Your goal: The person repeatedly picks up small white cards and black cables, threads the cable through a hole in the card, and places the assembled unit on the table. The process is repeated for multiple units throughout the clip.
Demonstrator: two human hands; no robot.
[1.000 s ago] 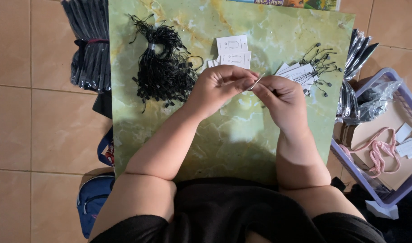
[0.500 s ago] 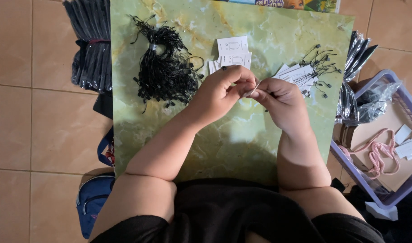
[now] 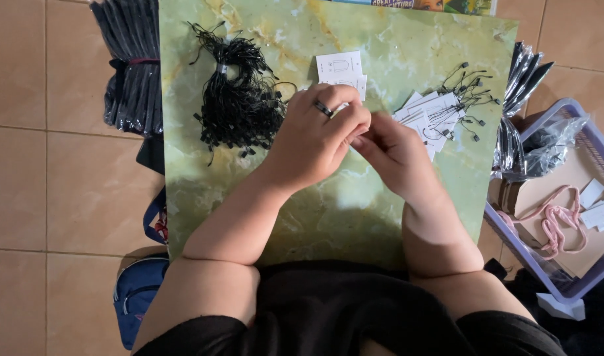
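My left hand (image 3: pixel 318 138), with a dark ring on one finger, and my right hand (image 3: pixel 394 151) meet fingertip to fingertip over a green marbled board (image 3: pixel 262 198). What they pinch between them is hidden by the fingers. A bundle of black tag strings (image 3: pixel 239 105) lies left of my left hand. A small stack of white paper tags (image 3: pixel 341 69) sits just beyond my hands. To the right lies a fanned pile of white tags with black strings attached (image 3: pixel 440 109).
A stack of dark plastic-wrapped packs (image 3: pixel 134 72) lies on the tiled floor at the left. A purple basket (image 3: pixel 578 287) holding brown paper, a pink cord and white slips stands at the right, with shiny clear bags (image 3: pixel 522 86) beside it. A blue bag (image 3: pixel 140 290) sits lower left.
My hands have closed together; the thin string seen between them earlier is now hidden under the fingers. My left hand has rolled over the right hand's fingertips.
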